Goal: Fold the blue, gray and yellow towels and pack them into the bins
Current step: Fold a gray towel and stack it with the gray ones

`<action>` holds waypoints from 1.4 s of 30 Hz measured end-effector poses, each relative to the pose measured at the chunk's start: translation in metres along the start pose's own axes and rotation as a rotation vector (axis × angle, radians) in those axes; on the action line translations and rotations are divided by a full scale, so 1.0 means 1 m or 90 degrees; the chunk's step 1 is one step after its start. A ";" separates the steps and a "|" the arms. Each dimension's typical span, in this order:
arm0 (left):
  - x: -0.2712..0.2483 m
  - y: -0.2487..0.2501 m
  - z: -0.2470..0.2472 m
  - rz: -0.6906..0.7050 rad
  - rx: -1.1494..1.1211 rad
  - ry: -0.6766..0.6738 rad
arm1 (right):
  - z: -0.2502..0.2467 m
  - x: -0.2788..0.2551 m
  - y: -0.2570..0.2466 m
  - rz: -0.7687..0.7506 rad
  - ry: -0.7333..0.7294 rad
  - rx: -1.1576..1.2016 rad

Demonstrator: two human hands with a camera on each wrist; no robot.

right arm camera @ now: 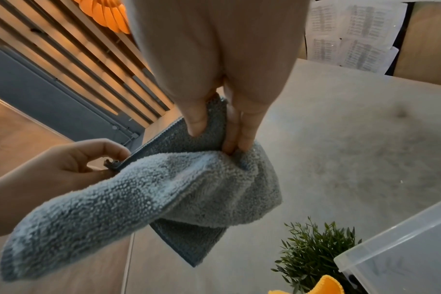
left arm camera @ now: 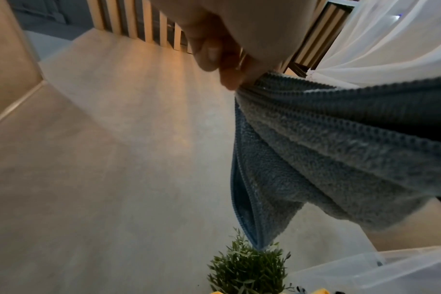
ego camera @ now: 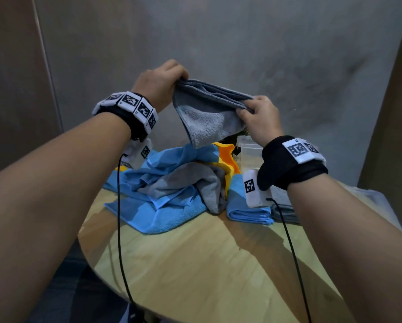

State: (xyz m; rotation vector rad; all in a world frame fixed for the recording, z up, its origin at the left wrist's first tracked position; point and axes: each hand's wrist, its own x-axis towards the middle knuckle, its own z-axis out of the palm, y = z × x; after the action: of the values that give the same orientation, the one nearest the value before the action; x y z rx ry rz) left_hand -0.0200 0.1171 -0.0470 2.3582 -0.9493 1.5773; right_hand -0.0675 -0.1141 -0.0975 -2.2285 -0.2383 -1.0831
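Note:
Both hands hold one gray towel (ego camera: pixel 207 113) up in the air above the table. My left hand (ego camera: pixel 165 78) pinches its upper left corner, and the towel (left arm camera: pixel 315 149) hangs from those fingers (left arm camera: pixel 229 77). My right hand (ego camera: pixel 258 115) grips the opposite end, thumb and fingers (right arm camera: pixel 242 131) curled round the bunched cloth (right arm camera: pixel 164 189). Below lies a loose heap of blue towels (ego camera: pixel 162 199), another gray towel (ego camera: pixel 195 183) and a yellow one (ego camera: pixel 228 159). A clear plastic bin (ego camera: pixel 251 150) stands behind the heap.
A folded blue towel (ego camera: pixel 246 213) and a folded gray one (ego camera: pixel 284 210) lie on the wooden table (ego camera: pixel 207 264) at the right. A small green plant (right arm camera: pixel 312 256) stands beside the bin (right arm camera: pixel 403 248). A plain wall rises right behind.

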 end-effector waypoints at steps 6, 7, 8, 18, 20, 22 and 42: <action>0.001 0.000 -0.008 0.006 0.023 -0.019 | 0.000 -0.005 -0.005 -0.015 0.004 0.017; 0.001 0.000 -0.009 0.009 0.027 -0.019 | 0.000 -0.006 -0.006 -0.014 0.003 0.021; 0.000 0.001 -0.010 0.010 0.029 -0.021 | -0.001 -0.007 -0.007 -0.015 0.002 0.022; 0.009 0.010 -0.022 -0.002 0.013 -0.010 | -0.007 -0.015 -0.010 -0.021 0.002 0.022; 0.006 0.012 -0.019 -0.011 0.004 -0.020 | -0.005 -0.015 -0.008 -0.016 -0.002 0.022; -0.001 0.014 -0.015 -0.014 -0.003 -0.036 | -0.002 -0.018 -0.004 -0.007 -0.011 0.015; -0.063 0.053 0.070 -0.138 -0.242 -0.061 | 0.009 -0.050 0.059 0.099 -0.024 0.018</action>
State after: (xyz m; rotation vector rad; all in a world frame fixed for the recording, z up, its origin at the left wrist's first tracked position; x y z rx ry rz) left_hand -0.0115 0.0701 -0.1435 2.1943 -0.8843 1.1021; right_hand -0.0692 -0.1490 -0.1672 -2.2042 -0.0938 -0.9488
